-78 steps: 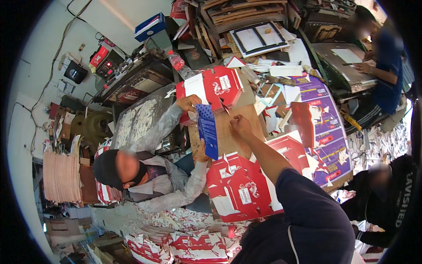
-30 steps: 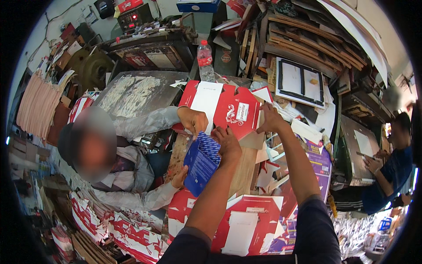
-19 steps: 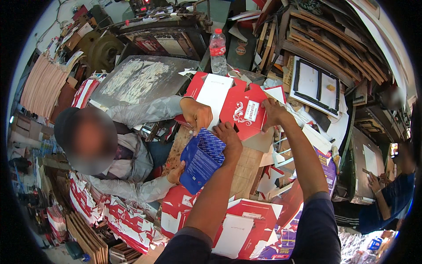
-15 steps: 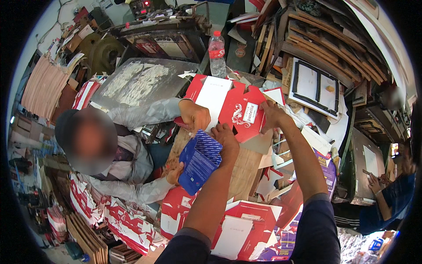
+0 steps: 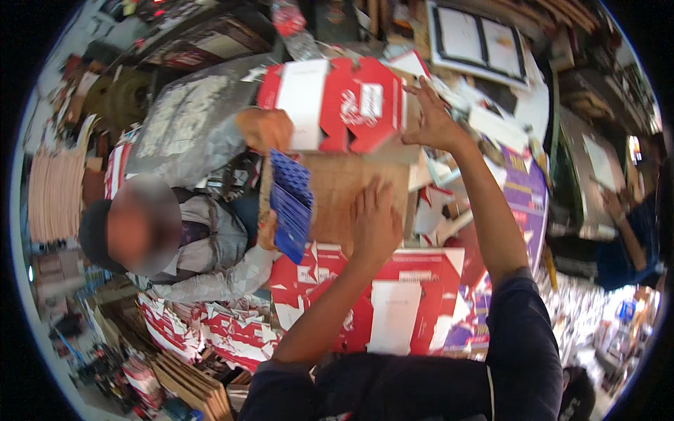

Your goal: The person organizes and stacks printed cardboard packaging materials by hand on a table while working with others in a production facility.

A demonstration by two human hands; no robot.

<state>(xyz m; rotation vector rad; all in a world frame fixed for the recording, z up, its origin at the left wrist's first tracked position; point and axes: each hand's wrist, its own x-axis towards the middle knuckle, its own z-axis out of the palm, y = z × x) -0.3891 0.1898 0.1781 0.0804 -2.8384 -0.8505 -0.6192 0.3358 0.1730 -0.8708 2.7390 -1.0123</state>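
Note:
A stack of red and white die-cut cardboard sheets (image 5: 351, 102) lies at the far side of the wooden board (image 5: 330, 189). My right hand (image 5: 435, 119) is at its right edge, fingers spread, with nothing seen in them. Whether the fingertips touch the sheet I cannot tell. My left hand (image 5: 377, 221) is held flat over the board, fingers stretched out and holding nothing. To its left, a co-worker's hands (image 5: 267, 228) have a blue patterned cardboard piece (image 5: 291, 210), turned nearly edge-on. More red and white sheets (image 5: 435, 263) lie nearer me, partly behind my left forearm.
A plastic bottle (image 5: 293, 31) with a red cap stands beyond the sheets. Paper scraps (image 5: 435, 210) and purple printed sheets (image 5: 523, 182) lie at the right. The co-worker (image 5: 203, 231) sits at the left. A second person (image 5: 625, 238) works at the far right.
My left hand has drawn back from the red sheets toward me, over the board. My right hand's fingers have opened wider at the sheet's edge. The view has shifted, and the blue piece has turned.

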